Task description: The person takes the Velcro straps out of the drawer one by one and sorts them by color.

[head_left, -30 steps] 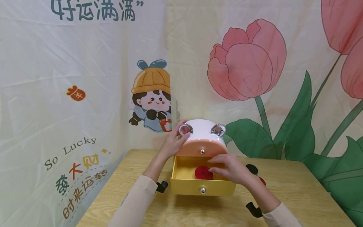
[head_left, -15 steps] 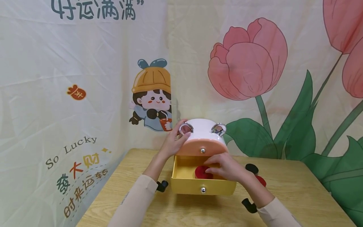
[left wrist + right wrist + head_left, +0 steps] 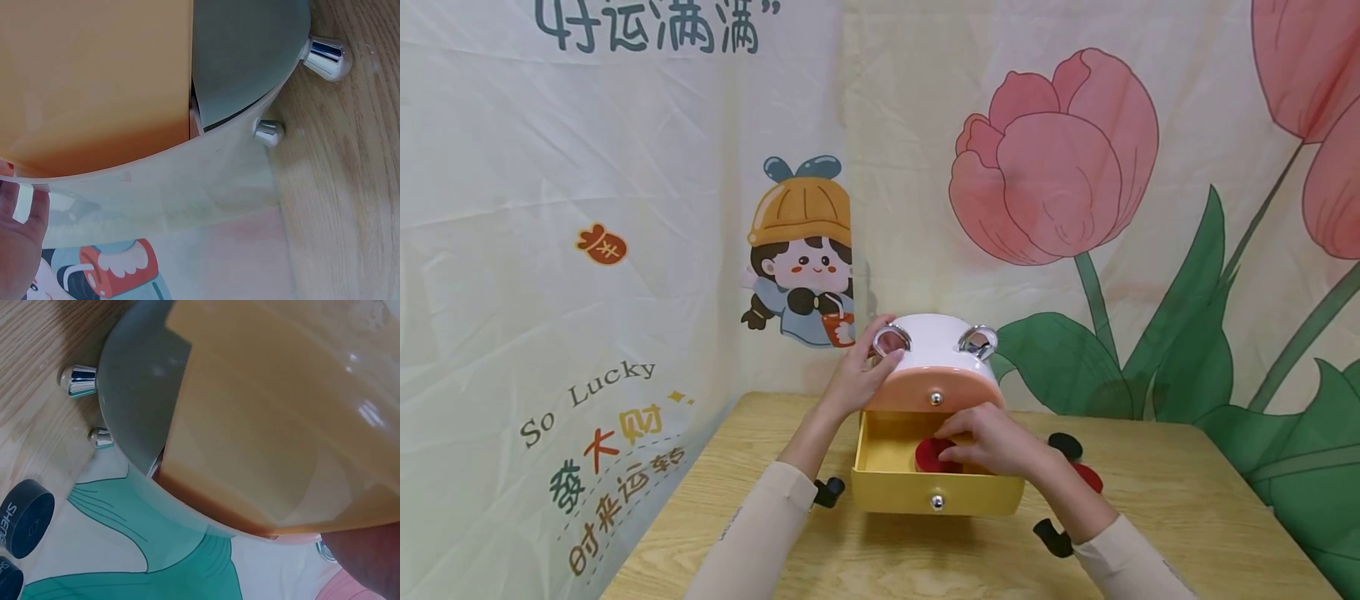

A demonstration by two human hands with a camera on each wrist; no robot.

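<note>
A small white drawer cabinet [image 3: 934, 340] with silver ring ears and an orange upper drawer front [image 3: 910, 390] stands on the table. Its yellow lower drawer [image 3: 895, 493] is pulled out. My left hand [image 3: 859, 379] holds the cabinet's upper left side, thumb on the front by the left ear; part of it appears in the left wrist view. My right hand [image 3: 996, 439] reaches into the yellow drawer. Its thumb and fingers are curled at a red tape roll [image 3: 927, 457], covering the roll's right part. In the right wrist view the drawer front hides most of that hand.
On the table [image 3: 1157, 492], right of the cabinet, lie a black tape roll [image 3: 1065, 445] and another red roll [image 3: 1087, 477], partly behind the right forearm. The right wrist view shows black rolls [image 3: 28, 519] with white lettering. A printed cloth [image 3: 910, 183] hangs behind the table.
My right hand has moved left, deeper into the drawer, and its fingers have come over the red tape roll. My left hand keeps its hold on the cabinet.
</note>
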